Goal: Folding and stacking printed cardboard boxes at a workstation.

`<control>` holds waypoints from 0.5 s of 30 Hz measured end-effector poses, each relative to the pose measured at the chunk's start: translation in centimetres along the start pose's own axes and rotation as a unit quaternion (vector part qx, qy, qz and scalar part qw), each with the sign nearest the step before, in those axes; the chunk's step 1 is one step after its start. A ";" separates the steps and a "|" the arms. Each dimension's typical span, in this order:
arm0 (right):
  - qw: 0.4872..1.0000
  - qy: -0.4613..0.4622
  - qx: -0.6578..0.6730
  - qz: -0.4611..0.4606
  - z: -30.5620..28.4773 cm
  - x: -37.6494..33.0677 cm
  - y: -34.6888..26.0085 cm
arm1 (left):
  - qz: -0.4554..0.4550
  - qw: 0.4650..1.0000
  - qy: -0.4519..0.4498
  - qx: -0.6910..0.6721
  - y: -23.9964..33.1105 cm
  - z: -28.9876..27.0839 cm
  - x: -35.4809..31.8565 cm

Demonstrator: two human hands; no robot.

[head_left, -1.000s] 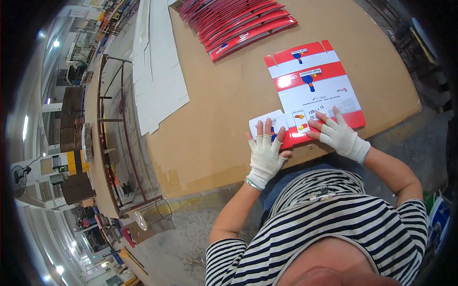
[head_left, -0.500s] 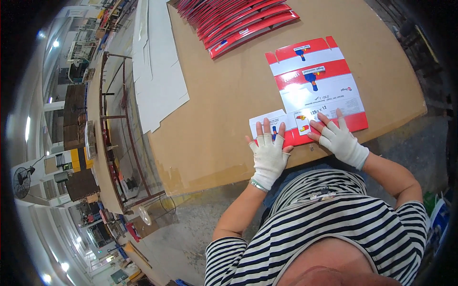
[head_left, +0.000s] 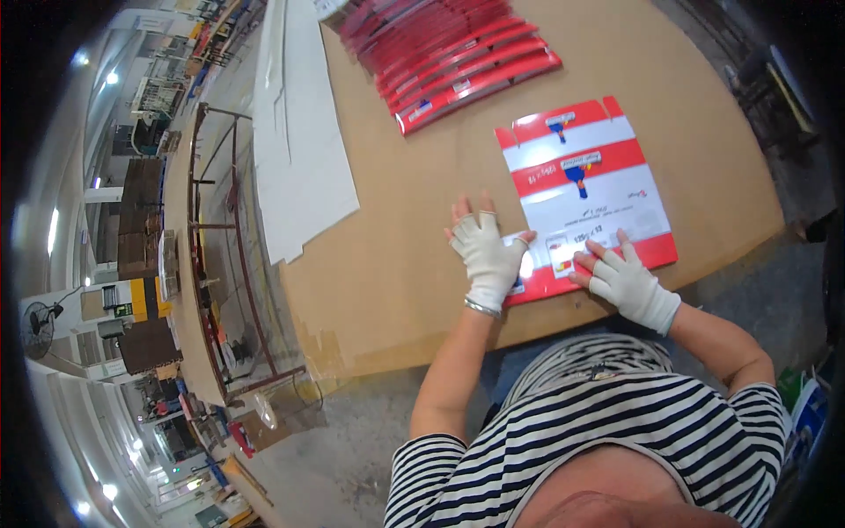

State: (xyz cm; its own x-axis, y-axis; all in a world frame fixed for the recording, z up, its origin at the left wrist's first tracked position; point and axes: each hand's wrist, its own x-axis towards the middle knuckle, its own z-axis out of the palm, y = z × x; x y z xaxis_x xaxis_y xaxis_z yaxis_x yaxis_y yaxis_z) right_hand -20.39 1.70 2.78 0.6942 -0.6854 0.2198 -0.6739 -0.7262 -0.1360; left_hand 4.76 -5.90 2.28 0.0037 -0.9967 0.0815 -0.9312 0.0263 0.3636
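A flat red and white printed carton blank [head_left: 588,189] lies on the brown table [head_left: 405,264] in front of me. My left hand [head_left: 485,251], in a white fingerless glove, lies flat with spread fingers on the blank's near left corner. My right hand [head_left: 627,282], gloved the same way, presses flat on the near edge of the blank, fingers pointing away from me. Neither hand grips anything.
A fanned stack of red folded cartons [head_left: 449,57] lies at the far side of the table. Large white sheets [head_left: 299,132] cover the table's left part. A metal rack [head_left: 220,255] and workshop floor lie to the left.
The near flap of the blank has been folded flat. My left hand slid from the flap's left end onto the blank's corner; my right hand stays on the near edge.
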 end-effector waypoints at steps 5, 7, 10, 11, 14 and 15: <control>1.000 0.002 0.008 -0.021 -3.1 8.2 2.9 | 0.025 0.981 0.195 0.001 -10.8 -1.6 8.6; 1.000 0.010 0.018 -0.013 -3.4 11.8 4.7 | 0.003 0.970 0.239 0.050 -16.0 -3.6 11.0; 0.985 0.080 -0.154 0.002 -2.2 17.6 5.3 | -0.179 0.949 0.154 0.209 -27.5 -8.6 11.9; 0.984 0.083 -0.158 0.002 -1.7 17.8 5.2 | -0.269 0.935 0.101 0.208 -30.2 -10.1 12.0; 0.999 0.016 -0.030 0.031 -0.3 15.9 4.7 | -0.437 0.881 0.106 0.148 -34.8 -12.0 12.2; 0.999 0.012 -0.035 0.036 0.1 15.9 5.6 | -0.475 0.864 0.114 0.123 -36.4 -12.6 12.1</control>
State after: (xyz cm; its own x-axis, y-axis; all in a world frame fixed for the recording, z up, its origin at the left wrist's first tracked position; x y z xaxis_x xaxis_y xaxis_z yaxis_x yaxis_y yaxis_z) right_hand -13.07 -13.26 5.45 0.6376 -0.7334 0.2358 -0.7382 -0.6692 -0.0852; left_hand 43.29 -17.94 1.67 0.8548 -0.5169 0.0457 -0.5170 -0.8408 0.1603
